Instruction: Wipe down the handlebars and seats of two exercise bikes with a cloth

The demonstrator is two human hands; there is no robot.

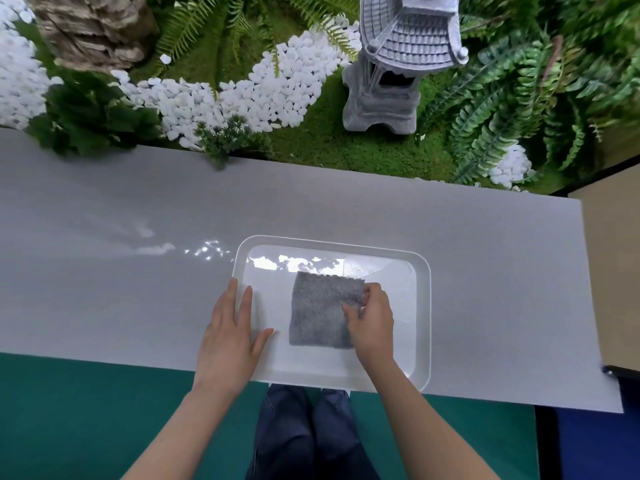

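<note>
A grey folded cloth lies flat in a white plastic tray near the front edge of a white table. My right hand pinches the cloth's right edge, thumb on top and fingers curled at its far right corner. My left hand rests flat on the tray's left rim, fingers straight and thumb spread inside the tray. No exercise bike is in view.
The white table stretches left and right of the tray. Behind it lies a decorative garden with white pebbles, ferns and a grey stone lantern. Green floor and my jeans show below the table edge.
</note>
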